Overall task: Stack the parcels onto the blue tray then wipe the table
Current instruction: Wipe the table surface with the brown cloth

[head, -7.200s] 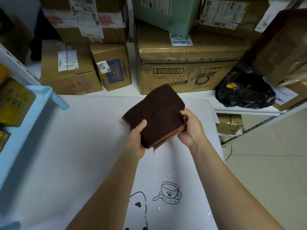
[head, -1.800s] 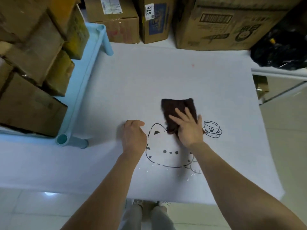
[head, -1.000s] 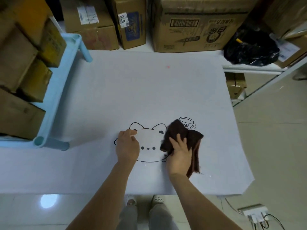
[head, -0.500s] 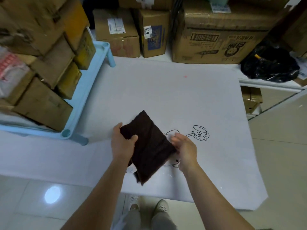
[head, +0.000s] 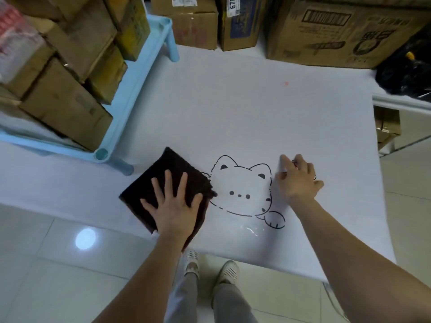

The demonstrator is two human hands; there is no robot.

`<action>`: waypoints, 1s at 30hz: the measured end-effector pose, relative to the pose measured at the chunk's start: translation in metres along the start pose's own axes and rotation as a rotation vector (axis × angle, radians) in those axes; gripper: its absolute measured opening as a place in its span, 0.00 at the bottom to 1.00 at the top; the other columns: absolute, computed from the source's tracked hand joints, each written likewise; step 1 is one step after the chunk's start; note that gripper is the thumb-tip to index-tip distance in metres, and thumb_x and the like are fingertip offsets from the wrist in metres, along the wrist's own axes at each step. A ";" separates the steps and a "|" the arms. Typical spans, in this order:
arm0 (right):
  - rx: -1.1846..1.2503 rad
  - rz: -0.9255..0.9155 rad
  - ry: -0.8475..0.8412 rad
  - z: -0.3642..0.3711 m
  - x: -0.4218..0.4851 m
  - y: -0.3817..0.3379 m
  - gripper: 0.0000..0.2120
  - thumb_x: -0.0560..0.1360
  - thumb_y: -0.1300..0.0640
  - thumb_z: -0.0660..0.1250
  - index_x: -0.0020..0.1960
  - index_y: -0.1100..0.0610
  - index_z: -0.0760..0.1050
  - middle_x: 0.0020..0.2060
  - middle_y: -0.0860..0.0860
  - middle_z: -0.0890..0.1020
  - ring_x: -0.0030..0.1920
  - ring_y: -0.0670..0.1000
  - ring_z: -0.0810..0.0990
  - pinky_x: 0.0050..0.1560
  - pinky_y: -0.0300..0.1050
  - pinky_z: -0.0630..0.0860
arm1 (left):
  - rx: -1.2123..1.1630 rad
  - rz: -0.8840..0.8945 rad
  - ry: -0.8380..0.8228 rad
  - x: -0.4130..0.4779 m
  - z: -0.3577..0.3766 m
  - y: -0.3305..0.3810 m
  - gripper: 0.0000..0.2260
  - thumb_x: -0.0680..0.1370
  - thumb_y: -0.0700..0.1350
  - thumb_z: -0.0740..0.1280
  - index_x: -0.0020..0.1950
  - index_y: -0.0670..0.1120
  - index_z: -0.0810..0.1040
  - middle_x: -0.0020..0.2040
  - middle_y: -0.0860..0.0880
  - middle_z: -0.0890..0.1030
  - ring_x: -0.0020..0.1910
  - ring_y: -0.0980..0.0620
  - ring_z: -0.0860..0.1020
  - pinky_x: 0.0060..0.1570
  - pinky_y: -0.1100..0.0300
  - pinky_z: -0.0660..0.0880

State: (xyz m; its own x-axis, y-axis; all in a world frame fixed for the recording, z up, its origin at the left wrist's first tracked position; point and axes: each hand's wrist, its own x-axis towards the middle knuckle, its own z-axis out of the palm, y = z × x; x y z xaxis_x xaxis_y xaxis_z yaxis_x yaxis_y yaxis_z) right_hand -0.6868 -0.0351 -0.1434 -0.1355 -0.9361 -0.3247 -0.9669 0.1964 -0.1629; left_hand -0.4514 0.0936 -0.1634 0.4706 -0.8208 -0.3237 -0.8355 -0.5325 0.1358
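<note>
Left hand lies flat, palm down, fingers straight and spread, pressing on the cloth; no curl, no pinch. Right hand is open too, holding nothing, fingers relaxed with the tips on the table, slightly blurred. The cloth is dark brown and folded square, turned like a diamond, flat on the table near the front edge, with its near corner reaching that edge under the left wrist. Its right corner touches the left side of the cat drawing, which sits between the two hands. The right hand is just right of the cat's ear and covers part of a smaller drawing. The blue tray stands on short legs on the left of the table, near the cloth but apart from it. Parcels are stacked on the tray, brown cardboard in several layers, some tilted. There is a small red spot on the table further back. Boxes line the far edge, with a black bag at the far right. Tiled floor below, and the person's shoes show under the table edge.
</note>
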 end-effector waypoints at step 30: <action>0.192 -0.096 0.229 -0.019 0.018 0.078 0.21 0.75 0.64 0.60 0.63 0.47 0.77 0.65 0.51 0.73 0.63 0.59 0.69 0.59 0.53 0.68 | 0.229 0.624 0.032 -0.058 0.052 0.140 0.21 0.77 0.58 0.50 0.71 0.65 0.62 0.77 0.52 0.59 0.76 0.40 0.53 0.61 0.23 0.52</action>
State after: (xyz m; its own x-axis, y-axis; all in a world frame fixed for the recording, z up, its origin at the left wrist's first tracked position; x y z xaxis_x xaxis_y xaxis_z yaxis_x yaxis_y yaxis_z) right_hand -0.7685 -0.0429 -0.1439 -0.1116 -0.9901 -0.0850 -0.9222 0.1351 -0.3623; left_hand -0.6110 0.0776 -0.1742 -0.1155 -0.9685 -0.2205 -0.9915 0.0989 0.0848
